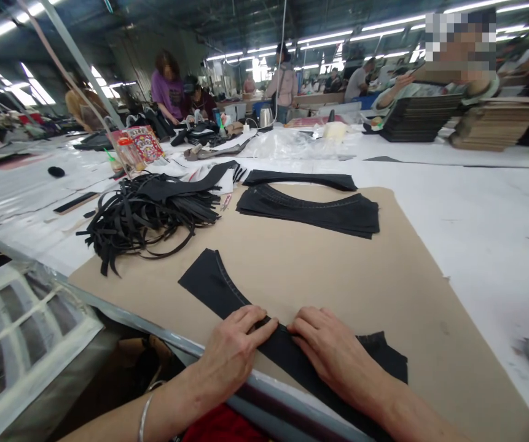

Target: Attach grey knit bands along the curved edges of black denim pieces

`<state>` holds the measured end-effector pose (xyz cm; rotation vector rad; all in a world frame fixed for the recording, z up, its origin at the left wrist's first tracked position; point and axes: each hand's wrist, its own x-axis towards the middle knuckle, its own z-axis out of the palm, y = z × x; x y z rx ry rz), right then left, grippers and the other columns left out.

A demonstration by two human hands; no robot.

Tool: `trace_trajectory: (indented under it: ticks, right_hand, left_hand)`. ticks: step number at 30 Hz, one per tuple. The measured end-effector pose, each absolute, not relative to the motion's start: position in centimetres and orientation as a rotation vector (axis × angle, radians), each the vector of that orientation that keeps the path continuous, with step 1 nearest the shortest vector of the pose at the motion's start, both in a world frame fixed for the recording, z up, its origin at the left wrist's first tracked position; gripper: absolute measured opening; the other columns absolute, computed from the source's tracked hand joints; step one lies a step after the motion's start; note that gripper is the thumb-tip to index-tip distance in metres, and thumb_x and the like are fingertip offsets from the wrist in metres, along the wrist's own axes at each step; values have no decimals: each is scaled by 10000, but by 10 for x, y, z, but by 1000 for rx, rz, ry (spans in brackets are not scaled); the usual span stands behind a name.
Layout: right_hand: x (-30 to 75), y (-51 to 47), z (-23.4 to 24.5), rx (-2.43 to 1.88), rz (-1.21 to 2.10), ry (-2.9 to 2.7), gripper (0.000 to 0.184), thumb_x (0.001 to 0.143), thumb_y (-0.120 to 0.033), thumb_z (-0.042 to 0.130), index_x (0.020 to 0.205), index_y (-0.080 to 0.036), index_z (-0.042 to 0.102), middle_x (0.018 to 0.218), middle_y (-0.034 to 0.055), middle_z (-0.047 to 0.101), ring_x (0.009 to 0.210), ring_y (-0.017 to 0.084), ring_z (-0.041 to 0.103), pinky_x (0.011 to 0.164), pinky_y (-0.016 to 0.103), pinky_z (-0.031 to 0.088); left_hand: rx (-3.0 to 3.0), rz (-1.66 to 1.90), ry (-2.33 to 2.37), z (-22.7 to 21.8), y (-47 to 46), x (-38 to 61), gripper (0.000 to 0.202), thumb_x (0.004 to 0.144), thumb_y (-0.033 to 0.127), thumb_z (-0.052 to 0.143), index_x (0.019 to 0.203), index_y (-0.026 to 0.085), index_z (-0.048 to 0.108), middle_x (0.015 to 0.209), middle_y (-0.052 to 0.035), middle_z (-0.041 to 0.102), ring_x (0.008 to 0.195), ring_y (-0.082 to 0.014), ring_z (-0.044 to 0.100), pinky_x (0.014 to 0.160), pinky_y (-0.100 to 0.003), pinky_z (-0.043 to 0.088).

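Note:
A long black fabric piece point(211, 279) with a curved, stitched edge lies slantwise on the brown board near the table's front edge. My left hand point(234, 344) grips its upper edge near the middle, thumb and fingers closed together. Just to the right, my right hand point(329, 347) has its fingers bent and closed on the same edge. The two sets of fingertips are a short gap apart. My right hand and forearm hide part of the piece, whose far right end sticks out beyond them.
Brown board point(430, 319) covers the white table point(480, 227). Behind my hands lie stacked curved black pieces point(308, 215) and a narrower black piece point(301, 180). A heap of black strips point(148, 215) is at left, near a white slatted rack point(29, 331). Other people work farther back.

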<state>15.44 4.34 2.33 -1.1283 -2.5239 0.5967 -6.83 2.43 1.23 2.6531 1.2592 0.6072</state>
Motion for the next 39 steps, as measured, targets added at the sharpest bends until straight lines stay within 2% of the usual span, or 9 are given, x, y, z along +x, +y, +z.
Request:
trace_trajectory:
  ticks: [9, 13, 16, 21, 25, 28, 31, 35, 39]
  right_hand:
    - [181, 39, 19, -1082, 499, -2593, 176, 940, -135, 408, 904, -209, 563, 918, 24, 556, 839, 174, 483, 782, 338, 370]
    - [189, 38, 18, -1051, 425, -2628, 165, 927, -113, 422, 893, -206, 555, 920, 23, 562, 833, 174, 476, 765, 331, 355]
    - [193, 37, 18, -1025, 406, -2630, 155, 918, -106, 440, 879, -199, 558, 897, 23, 564, 812, 168, 474, 751, 322, 347]
    - [199, 37, 19, -987, 411, -2620, 148, 922, -115, 451, 869, -194, 564, 883, 22, 572, 810, 158, 480, 759, 309, 351]
    - [206, 36, 21, -973, 427, -2614, 169, 939, -138, 436, 866, -198, 577, 878, 19, 575, 817, 153, 486, 759, 306, 352]
    - [213, 36, 22, -973, 433, -2604, 187, 942, -141, 431, 851, -198, 583, 860, 17, 572, 805, 148, 486, 745, 301, 356]
    - [222, 36, 21, -950, 417, -2592, 197, 945, -150, 428, 846, -198, 591, 845, 18, 571, 793, 145, 481, 737, 297, 358]
    - [232, 37, 21, -922, 399, -2626, 223, 963, -176, 397, 849, -194, 589, 842, 23, 572, 800, 147, 479, 743, 301, 354]
    - [239, 38, 21, -899, 357, -2675, 245, 970, -184, 369, 831, -189, 570, 849, 22, 569, 802, 146, 473, 746, 303, 342]
  left_hand:
    - [2854, 560, 1204, 14, 26, -66, 474, 833, 15, 411, 1228, 204, 591, 1130, -104, 571, 1097, -235, 514, 1002, -493, 451]
    - [2841, 612, 1214, 16, 27, -63, 437, 845, -4, 389, 1152, 193, 630, 1155, -104, 568, 1111, -226, 502, 953, -412, 483]
    - [2793, 511, 1140, 18, 27, -61, 422, 862, 11, 389, 1197, 167, 593, 1075, -87, 607, 1019, -193, 535, 923, -356, 494]
    - [2799, 272, 1114, 19, 29, -58, 544, 888, 80, 434, 1402, 259, 415, 977, -55, 584, 937, -197, 528, 867, -371, 503]
    - [2866, 198, 1094, 20, 30, -54, 521, 889, 93, 467, 1377, 275, 452, 934, -50, 556, 920, -204, 517, 850, -371, 497]
    - [2902, 225, 1107, 21, 29, -52, 525, 882, 54, 449, 1353, 285, 477, 1031, -64, 564, 949, -200, 528, 858, -368, 490]
    - [2930, 249, 1039, 25, 30, -49, 502, 873, 17, 421, 1322, 228, 498, 1147, -77, 573, 1034, -193, 531, 921, -350, 469]
    - [2938, 134, 878, 31, 33, -43, 446, 879, 17, 396, 1307, 121, 474, 1131, -86, 597, 1033, -190, 530, 961, -317, 446]
    - [2936, 17, 915, 37, 31, -35, 528, 875, 48, 437, 1387, 166, 392, 1016, -63, 598, 925, -202, 529, 879, -333, 475]
